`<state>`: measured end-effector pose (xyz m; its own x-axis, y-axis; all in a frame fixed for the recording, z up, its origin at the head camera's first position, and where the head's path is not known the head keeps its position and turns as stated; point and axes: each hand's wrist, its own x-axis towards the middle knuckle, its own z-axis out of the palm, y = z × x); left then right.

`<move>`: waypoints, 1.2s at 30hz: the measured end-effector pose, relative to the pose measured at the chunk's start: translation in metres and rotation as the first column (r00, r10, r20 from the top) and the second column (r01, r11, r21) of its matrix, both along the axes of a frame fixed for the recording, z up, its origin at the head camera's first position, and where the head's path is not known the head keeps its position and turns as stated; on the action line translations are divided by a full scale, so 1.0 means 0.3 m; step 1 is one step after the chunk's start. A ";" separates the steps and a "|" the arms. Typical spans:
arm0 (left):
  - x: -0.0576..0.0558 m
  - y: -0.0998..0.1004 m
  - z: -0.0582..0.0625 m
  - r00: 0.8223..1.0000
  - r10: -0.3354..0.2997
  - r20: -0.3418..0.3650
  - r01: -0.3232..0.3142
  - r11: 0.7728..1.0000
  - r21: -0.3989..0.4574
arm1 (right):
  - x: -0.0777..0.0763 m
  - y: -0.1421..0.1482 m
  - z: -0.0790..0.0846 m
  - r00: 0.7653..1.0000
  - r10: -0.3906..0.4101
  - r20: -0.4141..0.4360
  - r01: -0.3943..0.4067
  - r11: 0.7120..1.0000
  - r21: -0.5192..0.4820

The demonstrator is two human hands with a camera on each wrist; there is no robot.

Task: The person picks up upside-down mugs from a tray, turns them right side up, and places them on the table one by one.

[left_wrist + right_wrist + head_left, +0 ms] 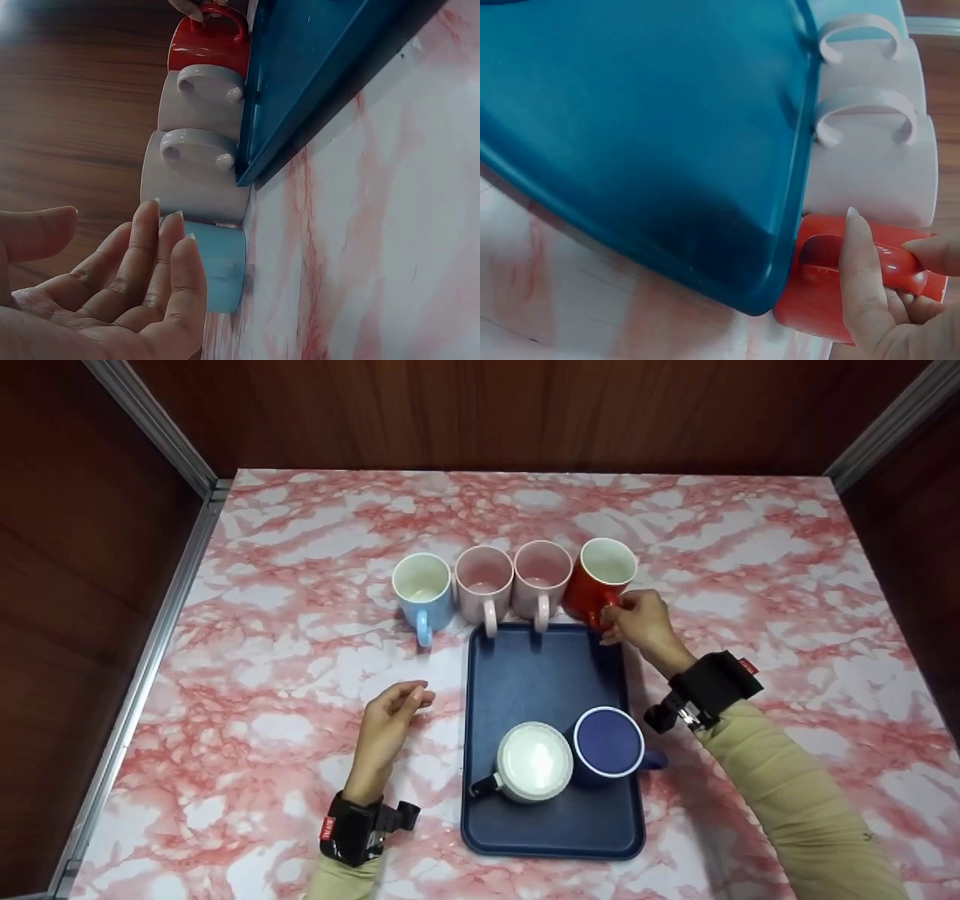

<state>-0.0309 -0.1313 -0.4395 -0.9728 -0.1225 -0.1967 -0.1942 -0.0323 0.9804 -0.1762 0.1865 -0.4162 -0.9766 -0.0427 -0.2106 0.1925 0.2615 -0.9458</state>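
A red mug [589,589] with a pale inside stands at the right end of a row of mugs. My right hand [643,624] pinches its handle between thumb and fingers, as the right wrist view shows closely. To its left come two pale pink mugs [541,577] and a light blue mug [424,585], handles facing me. My left hand [391,712] hovers left of the dark blue tray [544,675], fingers loosely bent and holding nothing. On the tray's near half are a white cup [535,761] with a dark handle and a navy blue mug [609,742].
The row of mugs runs along the tray's far edge. Below them spreads a table [300,585] with a red and white marbled top. Brown wood-look panels [480,416] rise at the back and both sides, with metal rails [142,675] at the corners.
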 end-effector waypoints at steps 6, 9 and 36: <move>0.001 -0.002 -0.005 1.000 -0.010 -0.005 0.010 1.000 -0.012 | 0.004 -0.007 -0.003 0.999 0.026 -0.031 -0.024 0.998 0.055; -0.002 -0.002 -0.009 1.000 -0.016 -0.006 0.016 1.000 -0.021 | 0.000 -0.001 -0.016 0.999 0.035 -0.040 -0.032 0.997 0.070; -0.012 0.018 -0.014 0.998 -0.054 -0.028 0.053 0.998 -0.035 | 0.055 0.091 -0.018 0.977 0.204 -0.061 -0.199 0.977 0.074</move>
